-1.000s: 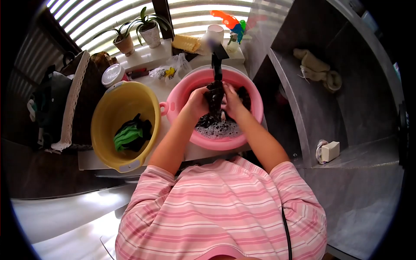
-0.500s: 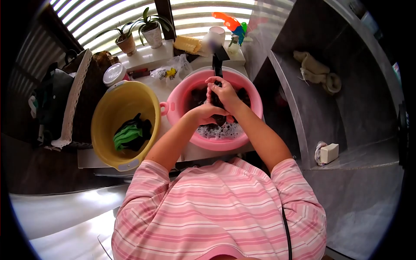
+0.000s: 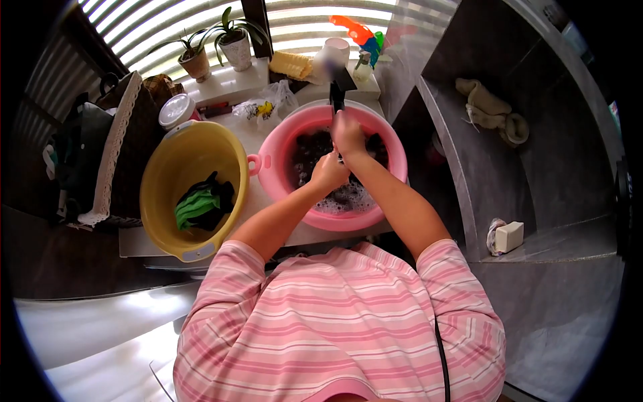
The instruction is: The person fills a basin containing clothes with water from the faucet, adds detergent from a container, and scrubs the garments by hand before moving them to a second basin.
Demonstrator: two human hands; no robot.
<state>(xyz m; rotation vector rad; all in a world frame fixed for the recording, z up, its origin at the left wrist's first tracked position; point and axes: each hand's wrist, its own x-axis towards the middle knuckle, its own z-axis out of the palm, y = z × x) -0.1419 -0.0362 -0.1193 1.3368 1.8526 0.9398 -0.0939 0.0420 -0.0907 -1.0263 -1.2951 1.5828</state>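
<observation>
Both hands are over a pink basin (image 3: 273,161) of foamy, dark water. My left hand (image 3: 330,171) is closed on dark fabric, most of it hidden by the fingers. Higher up and touching it, my right hand (image 3: 348,134) is closed too, slightly blurred, gripping the same dark fabric just below the black faucet (image 3: 337,97). White suds (image 3: 345,199) float at the near side of the basin. Left of it stands a yellow basin (image 3: 157,181) with a green cloth (image 3: 195,208) and a black cloth (image 3: 224,195) inside.
Behind the basins are a lidded white tub (image 3: 177,110), a plastic bag (image 3: 271,104), a yellow sponge (image 3: 291,65), potted plants (image 3: 234,50) and a spray bottle (image 3: 363,67). Grey shelves at right hold a beige cloth (image 3: 487,104) and a white soap bar (image 3: 510,237). A lace-edged basket (image 3: 120,147) stands left.
My hands have gone from spread fingers to closed grips on the dark fabric. The right hand is turned over near the faucet, and the left hand has moved slightly up and right.
</observation>
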